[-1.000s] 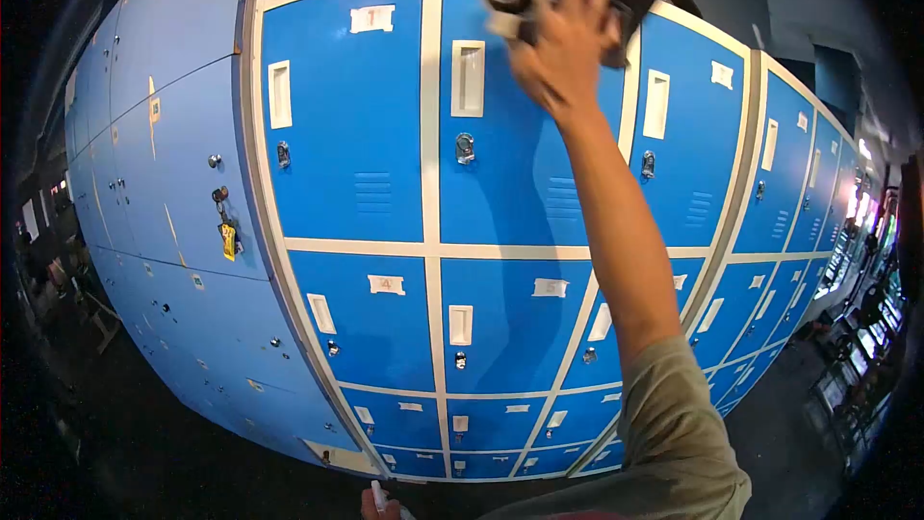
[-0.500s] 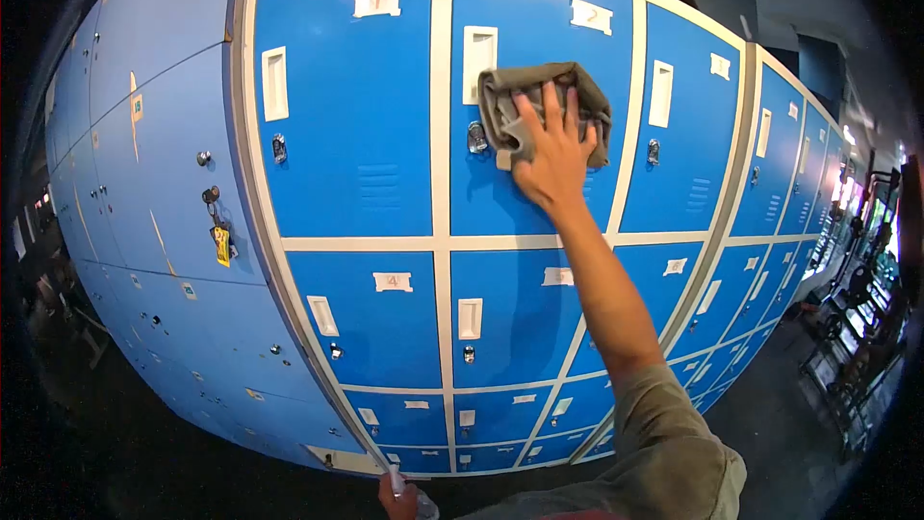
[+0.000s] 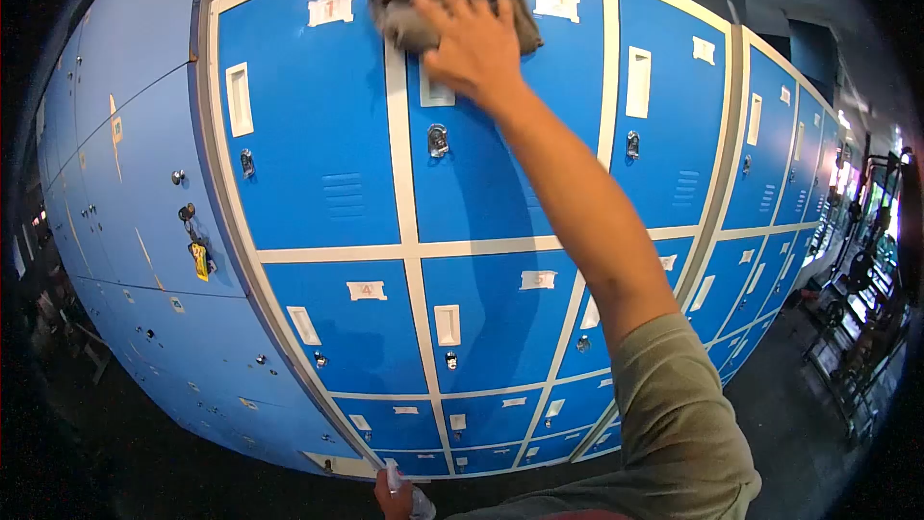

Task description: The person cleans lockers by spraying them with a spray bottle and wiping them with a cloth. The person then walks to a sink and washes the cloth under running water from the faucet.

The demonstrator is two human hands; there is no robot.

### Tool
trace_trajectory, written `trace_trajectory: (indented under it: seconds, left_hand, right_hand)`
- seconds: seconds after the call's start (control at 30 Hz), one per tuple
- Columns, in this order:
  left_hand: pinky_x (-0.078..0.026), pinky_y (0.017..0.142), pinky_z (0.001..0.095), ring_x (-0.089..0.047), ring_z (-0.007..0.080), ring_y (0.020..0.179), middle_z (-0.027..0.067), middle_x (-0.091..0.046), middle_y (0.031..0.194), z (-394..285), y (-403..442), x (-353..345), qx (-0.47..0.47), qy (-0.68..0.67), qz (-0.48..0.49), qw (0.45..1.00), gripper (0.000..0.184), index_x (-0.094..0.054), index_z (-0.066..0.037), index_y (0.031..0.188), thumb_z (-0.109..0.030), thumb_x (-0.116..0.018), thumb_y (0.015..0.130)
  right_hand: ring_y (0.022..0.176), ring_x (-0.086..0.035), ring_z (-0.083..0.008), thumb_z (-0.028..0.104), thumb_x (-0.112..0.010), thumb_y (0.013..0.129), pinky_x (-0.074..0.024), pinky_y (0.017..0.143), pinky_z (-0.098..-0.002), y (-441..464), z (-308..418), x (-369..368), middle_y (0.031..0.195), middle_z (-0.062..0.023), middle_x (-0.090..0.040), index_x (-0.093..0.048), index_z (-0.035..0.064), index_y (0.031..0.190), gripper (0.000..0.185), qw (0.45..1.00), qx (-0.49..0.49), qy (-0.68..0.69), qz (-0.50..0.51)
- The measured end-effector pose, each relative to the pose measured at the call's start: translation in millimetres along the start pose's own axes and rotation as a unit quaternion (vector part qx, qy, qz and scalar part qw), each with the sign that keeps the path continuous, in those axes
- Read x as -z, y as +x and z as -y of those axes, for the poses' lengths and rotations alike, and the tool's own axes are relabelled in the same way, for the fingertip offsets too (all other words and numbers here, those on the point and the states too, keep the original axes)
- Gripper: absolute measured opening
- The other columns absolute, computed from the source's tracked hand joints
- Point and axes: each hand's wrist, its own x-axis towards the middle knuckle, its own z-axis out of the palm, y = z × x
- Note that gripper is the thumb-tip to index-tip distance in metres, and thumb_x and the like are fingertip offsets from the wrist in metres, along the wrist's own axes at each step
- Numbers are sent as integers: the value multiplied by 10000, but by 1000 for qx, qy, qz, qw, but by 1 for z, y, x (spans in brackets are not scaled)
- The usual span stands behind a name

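while the left hand [image 3: 390, 499] grips a bottle [image 3: 421, 505] (low, near), the spread right hand [image 3: 476, 43] presses a cloth [image 3: 404, 21], now higher and farther left on the door [image 3: 563, 77].

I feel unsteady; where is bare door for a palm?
Free: door 1, between its label and vents; door 4, right of its handle. Crowded: upper left of the next top door, under the right hand and cloth.

The right arm [image 3: 582, 197] is slanting upward, right hand [image 3: 474, 37] lying splayed; the left hand [image 3: 391, 499] is hanging low, curled.
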Motion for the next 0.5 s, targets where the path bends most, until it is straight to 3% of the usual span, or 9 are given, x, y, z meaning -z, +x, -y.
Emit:
trace_trajectory:
  seconds: [0.1,0.13,0.17,0.2,0.23,0.27,0.37,0.43,0.5]
  left_hand:
    - [-426,598,320,-503,148,714,74,-570,873,-25,-19,-26,234,-180,-163,941,384,-573,-29,1235,-193,-589,888]
    - [-428,593,322,-500,149,704,89,-579,896,-15,-18,-21,73,-8,-163,984,398,-562,-31,1253,-184,-592,888]
    - [-431,588,324,-497,149,693,103,-589,919,4,-19,-13,-89,166,-127,974,412,-551,-33,1272,-176,-595,888]
    - [-433,584,327,-495,149,682,117,-599,941,26,-21,-4,-253,326,-138,900,427,-540,-36,1290,-168,-598,887]
    - [-436,588,328,-501,156,681,113,-595,926,15,-23,1,-143,258,-113,949,408,-540,-35,1253,-161,-602,871]
    - [-439,593,330,-506,162,679,109,-591,910,4,-19,0,-74,214,-103,969,388,-540,-35,1217,-155,-605,854]
    - [-449,608,335,-524,183,674,98,-579,864,-21,-15,-3,-23,195,-88,977,330,-540,-33,1108,-136,-617,804]
    - [-455,617,338,-536,197,670,91,-571,833,-34,-13,-9,-13,204,-72,976,292,-540,-32,1036,-123,-624,771]
    - [-461,627,341,-547,210,667,84,-563,801,-40,-12,-14,8,216,-57,975,256,-540,-31,963,-110,-632,738]
  right_hand:
    - [1302,-424,-313,384,-509,763,-271,1049,-564,22,-50,-1,1451,-89,-418,-498,228,1345,602,997,-12,-67,-27]
    - [1271,-457,-301,389,-494,765,-287,1034,-564,17,-64,11,1432,-88,-439,-502,211,1342,603,997,-34,-62,-17]
    - [1270,-461,-256,342,-474,770,-294,1051,-546,11,-81,24,1427,-111,-438,-442,185,1387,638,993,-50,-104,33]
    - [1232,-498,-271,381,-477,766,-306,1030,-543,2,-105,28,1381,-104,-486,-483,173,1349,618,993,-71,-96,-4]
    - [1237,-493,-282,380,-457,779,-291,1049,-543,1,-118,47,1359,-119,-500,-457,89,1359,648,983,-169,-53,39]
    - [1264,-468,-308,386,-443,794,-265,1068,-547,-4,-148,41,1388,-142,-474,-429,22,1369,681,977,-199,-75,34]
    - [1347,-358,-350,402,-413,832,-221,1093,-551,-13,-147,51,1457,-217,-371,-378,33,1418,693,973,-213,-74,56]
    - [1378,-274,-400,398,-427,851,-192,1106,-547,-52,-130,25,1487,-222,-311,-363,47,1432,683,983,-138,-121,-4]
    - [1402,-179,-437,313,-559,807,-140,1123,-544,-99,-53,35,1520,-208,-234,-357,92,1446,706,973,-211,53,-75]
